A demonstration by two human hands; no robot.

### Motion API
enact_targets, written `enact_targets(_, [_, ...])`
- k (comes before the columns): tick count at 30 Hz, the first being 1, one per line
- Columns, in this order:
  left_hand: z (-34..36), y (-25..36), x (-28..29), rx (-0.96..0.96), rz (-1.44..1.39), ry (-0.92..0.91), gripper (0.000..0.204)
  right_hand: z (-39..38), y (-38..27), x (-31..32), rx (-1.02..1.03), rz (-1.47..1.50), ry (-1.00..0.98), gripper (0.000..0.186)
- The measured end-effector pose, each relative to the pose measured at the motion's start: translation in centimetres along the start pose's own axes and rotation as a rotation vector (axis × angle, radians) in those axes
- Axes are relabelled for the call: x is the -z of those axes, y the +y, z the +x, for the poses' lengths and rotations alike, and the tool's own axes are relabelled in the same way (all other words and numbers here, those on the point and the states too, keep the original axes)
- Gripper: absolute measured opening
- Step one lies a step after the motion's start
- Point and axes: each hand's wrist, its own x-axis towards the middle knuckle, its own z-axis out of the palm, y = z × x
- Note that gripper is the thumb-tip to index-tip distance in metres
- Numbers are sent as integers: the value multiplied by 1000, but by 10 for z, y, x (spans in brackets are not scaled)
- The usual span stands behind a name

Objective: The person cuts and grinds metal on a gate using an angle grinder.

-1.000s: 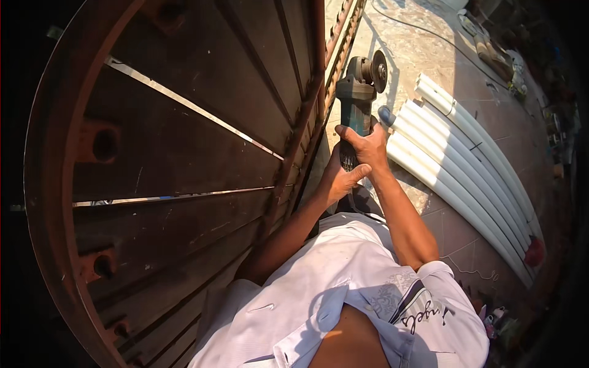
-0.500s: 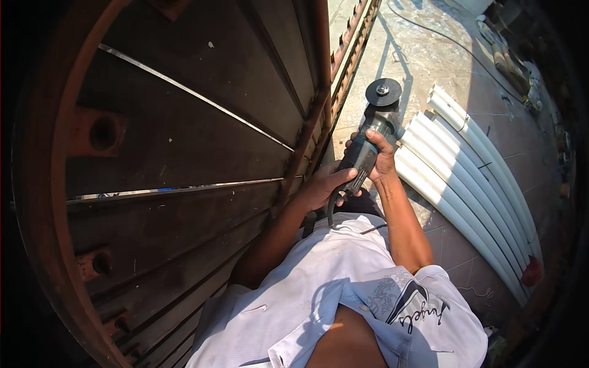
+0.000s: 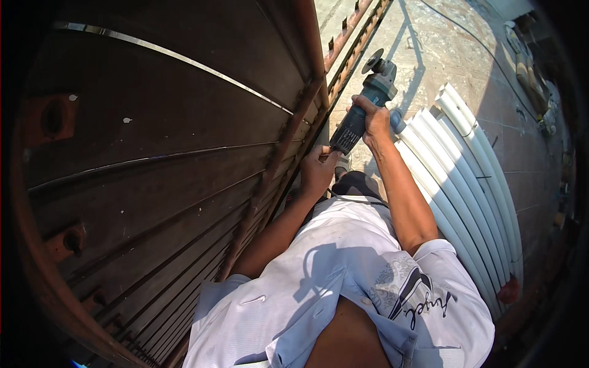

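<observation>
An angle grinder (image 3: 359,116) with a dark body and teal head slants up and away in front of my waist. Its thin disc (image 3: 372,61) is seen nearly edge-on at the far end, beside the rusty frame. My right hand (image 3: 374,122) is wrapped around the middle of the body, thumb across the top. At the tail end, my left hand (image 3: 318,172) is closed with its fingertips on the grinder's rear; whether they grip the housing or the cord there is hard to make out. A dark cord (image 3: 353,199) crosses my shirt front.
A large brown metal panel (image 3: 153,110) with slats and a rusty frame (image 3: 319,49) stands close on my left. Several white pipes (image 3: 466,184) lie bundled on the ground at right. Beyond them are a cable (image 3: 466,30) and clutter (image 3: 527,80) at the far right.
The grinder has turned so its disc now shows edge-on and sits farther away and slightly left. My left hand has slid back to its tail end. The view has shifted a little.
</observation>
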Motion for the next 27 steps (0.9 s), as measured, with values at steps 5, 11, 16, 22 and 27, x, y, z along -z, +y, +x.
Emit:
enact_targets(5, [-22, -39, 14, -181, 289, 134, 15, -1, 75, 10, -154, 20, 34, 20])
enact_targets(11, [-50, -70, 29, -201, 493, 185, 17, -5, 132, 10, -199, -108, -76, 25])
enact_targets(16, [-51, -71, 38, -156, 654, 165, 19, -2, 136, -14, -369, -54, -22, 24])
enact_targets(22, [-56, -87, 48, -193, 610, 148, 20, -6, 151, -21, -243, -315, 72, 40])
enact_targets(27, [-50, -61, 77, 205, 558, 0, 46, -36, 133, -30, -213, -337, 83, 42])
